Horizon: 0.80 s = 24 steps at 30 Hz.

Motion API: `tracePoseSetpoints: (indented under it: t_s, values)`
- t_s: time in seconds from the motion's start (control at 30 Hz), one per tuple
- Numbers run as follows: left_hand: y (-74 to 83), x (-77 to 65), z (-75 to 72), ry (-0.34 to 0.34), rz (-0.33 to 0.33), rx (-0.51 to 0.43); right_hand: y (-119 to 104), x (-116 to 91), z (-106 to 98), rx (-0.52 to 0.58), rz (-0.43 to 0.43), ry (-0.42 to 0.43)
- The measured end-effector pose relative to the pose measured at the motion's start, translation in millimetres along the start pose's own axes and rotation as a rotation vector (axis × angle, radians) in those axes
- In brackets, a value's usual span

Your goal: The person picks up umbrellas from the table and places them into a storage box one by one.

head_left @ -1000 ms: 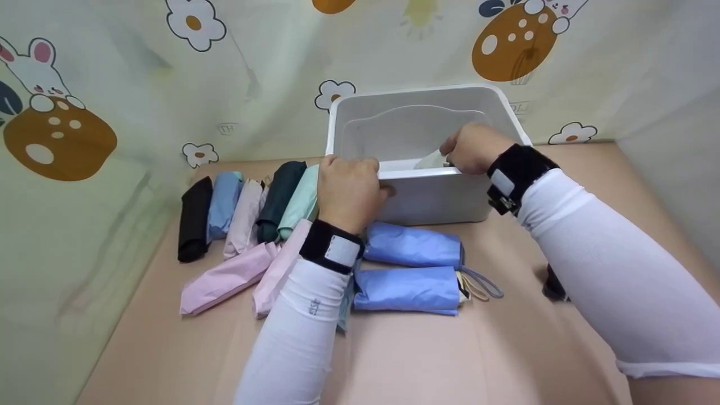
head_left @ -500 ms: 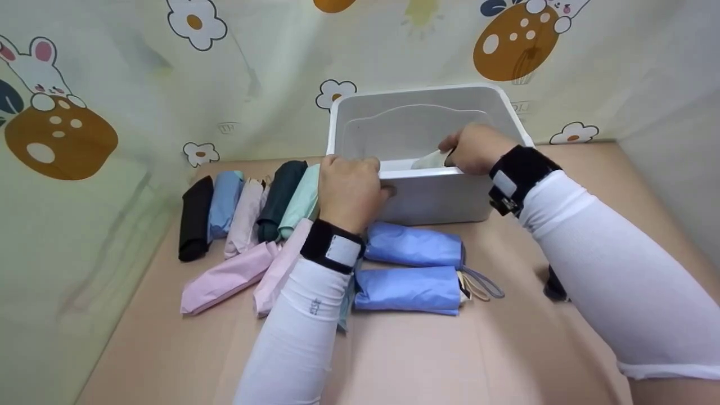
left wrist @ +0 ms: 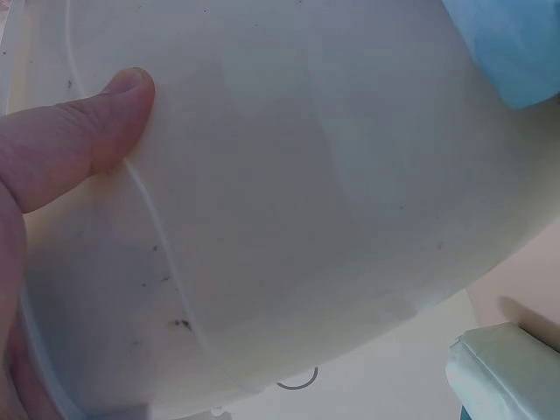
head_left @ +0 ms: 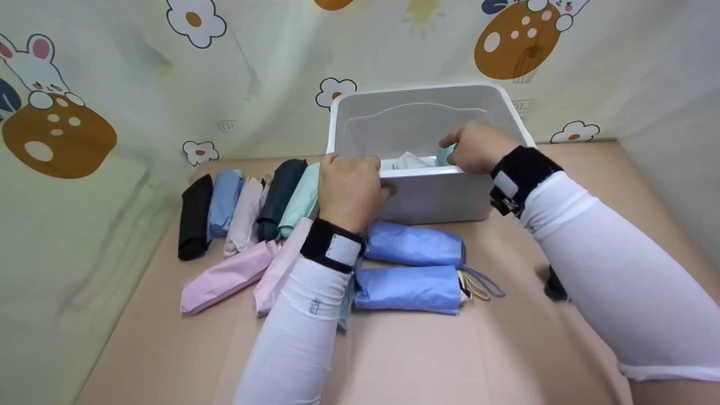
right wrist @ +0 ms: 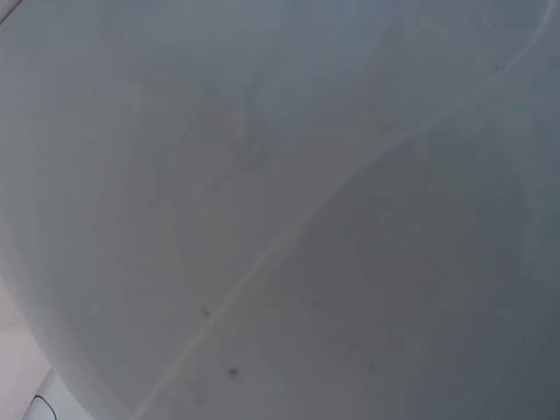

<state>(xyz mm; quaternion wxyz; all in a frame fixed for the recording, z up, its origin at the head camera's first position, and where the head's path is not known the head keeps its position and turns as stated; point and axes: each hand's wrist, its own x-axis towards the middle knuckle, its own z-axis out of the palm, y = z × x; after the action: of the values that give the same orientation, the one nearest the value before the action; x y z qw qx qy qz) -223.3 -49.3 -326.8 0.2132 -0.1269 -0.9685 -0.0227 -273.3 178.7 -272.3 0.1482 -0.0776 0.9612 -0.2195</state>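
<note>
White plastic storage bin (head_left: 427,197) is set at the back of the pink tabletop (head_left: 427,360), against the cartoon-printed backdrop (head_left: 140,73). Its near-left rim is gripped by the left hand (head_left: 350,188), fingers curled over the edge and thumb pressed flat on the outer wall, as the left wrist view confirms; the bin seems to be steadied this way. Over the near-right part of the opening the right hand (head_left: 477,147) is held, knuckles up, fingers reaching down inside; whether anything is pinched cannot be told, the fingertips being hidden. A pale folded umbrella (head_left: 410,161) is seen lying in the bin just left of that hand, with a light blue bit (head_left: 444,156) at the fingers.

Outside, two blue folded umbrellas (head_left: 410,270) lie just in front of the bin, two pink ones (head_left: 236,275) beside the left forearm, and a row of black, blue, pale pink, dark green and mint ones (head_left: 247,205) to the left, within easy reach.
</note>
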Motion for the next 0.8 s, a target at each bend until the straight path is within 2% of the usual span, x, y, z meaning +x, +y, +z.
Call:
tracePoseSetpoints:
  t_s: [0.5,0.8]
  values:
    - [-0.1,1.3,0.0,-0.007,-0.007,-0.018,1.6,0.2,0.6,0.014,0.000,0.031]
    - [0.5,0.8,0.1,-0.013,-0.010,-0.014,2.6,-1.8,3.4,0.036,-0.020,0.085]
